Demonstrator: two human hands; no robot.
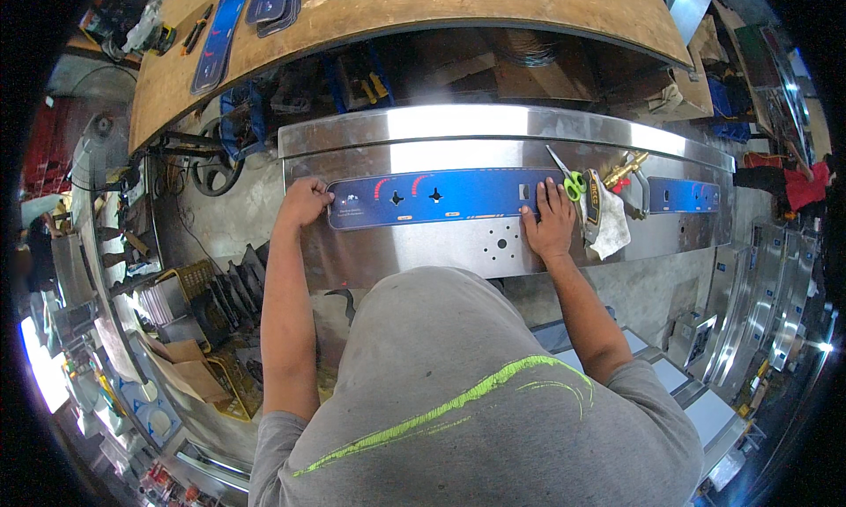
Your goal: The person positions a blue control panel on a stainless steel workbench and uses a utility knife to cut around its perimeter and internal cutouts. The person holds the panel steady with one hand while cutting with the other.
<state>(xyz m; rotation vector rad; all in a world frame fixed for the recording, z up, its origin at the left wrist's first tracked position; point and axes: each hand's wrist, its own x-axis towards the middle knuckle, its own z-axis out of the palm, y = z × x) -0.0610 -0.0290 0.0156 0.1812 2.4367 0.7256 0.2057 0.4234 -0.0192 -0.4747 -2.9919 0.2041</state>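
Observation:
A long blue control-panel overlay [493, 195], with rounded corners and cross-shaped cutouts, lies along the front of a stainless steel housing [397, 258]. At its left end, my left hand [306, 202] has its fingers curled and pinches the edge. My right hand [551, 220] rests flat near the overlay's right end, fingers stretched out beside a small rectangular window. Right of that hand lie green-handled scissors [573, 185], a black-and-yellow item [593, 203] and a crumpled white cloth [610, 234]. A brass valve fitting [627, 169] is just beyond them.
A second blue panel [683, 197] and a metal handle [640, 197] are at the housing's right end. Beyond stands a wooden table [397, 4] with more blue overlays [275, 3] and pliers [197, 29]. A yellow crate [231, 385] is on the floor at left.

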